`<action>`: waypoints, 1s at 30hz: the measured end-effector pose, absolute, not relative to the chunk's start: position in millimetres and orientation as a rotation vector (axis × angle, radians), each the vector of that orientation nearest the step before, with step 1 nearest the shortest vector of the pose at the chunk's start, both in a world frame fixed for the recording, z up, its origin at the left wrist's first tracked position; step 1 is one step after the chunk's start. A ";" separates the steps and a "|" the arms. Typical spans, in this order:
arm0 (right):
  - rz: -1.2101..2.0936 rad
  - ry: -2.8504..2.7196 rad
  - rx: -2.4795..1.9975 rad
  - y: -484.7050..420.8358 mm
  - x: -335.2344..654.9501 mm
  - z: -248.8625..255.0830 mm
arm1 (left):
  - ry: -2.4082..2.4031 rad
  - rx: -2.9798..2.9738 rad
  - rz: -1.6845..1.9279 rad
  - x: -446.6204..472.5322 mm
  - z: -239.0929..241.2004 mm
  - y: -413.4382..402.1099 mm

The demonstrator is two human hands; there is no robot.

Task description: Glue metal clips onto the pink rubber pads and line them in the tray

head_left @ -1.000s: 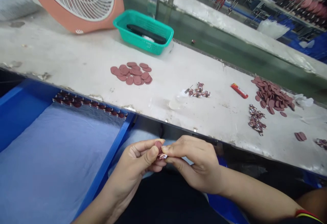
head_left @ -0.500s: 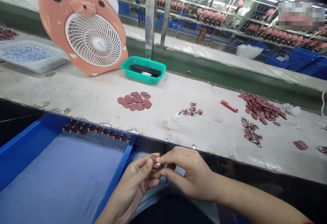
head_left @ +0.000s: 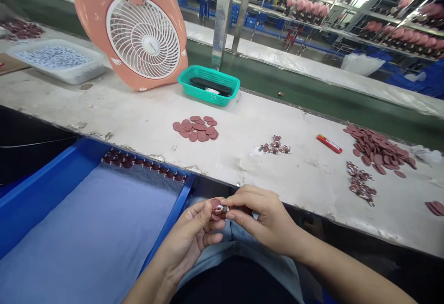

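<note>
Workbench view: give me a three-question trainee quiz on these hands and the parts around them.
1. True or false: the person's left hand and right hand both grip the small round maroon disc.

2. What lies in the teal plastic mesh basket?
A. a long black object
B. a red lighter
C. maroon discs

3. Fill the gap: the row of small maroon pieces lines the far edge of the shallow ____ tray.

Key: 1 true; 2 A; 3 blue.
</note>
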State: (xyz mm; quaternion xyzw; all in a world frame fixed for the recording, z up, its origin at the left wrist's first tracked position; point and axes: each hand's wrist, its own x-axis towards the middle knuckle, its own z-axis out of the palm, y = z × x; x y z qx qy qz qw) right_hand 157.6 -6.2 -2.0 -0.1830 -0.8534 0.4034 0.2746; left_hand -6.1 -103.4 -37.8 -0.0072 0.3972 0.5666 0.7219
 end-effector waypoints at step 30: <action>0.365 -2.255 -0.020 -37.9 65.3 -67.1 | 1.955 0.055 1.700 -92.3 -96.6 -116.3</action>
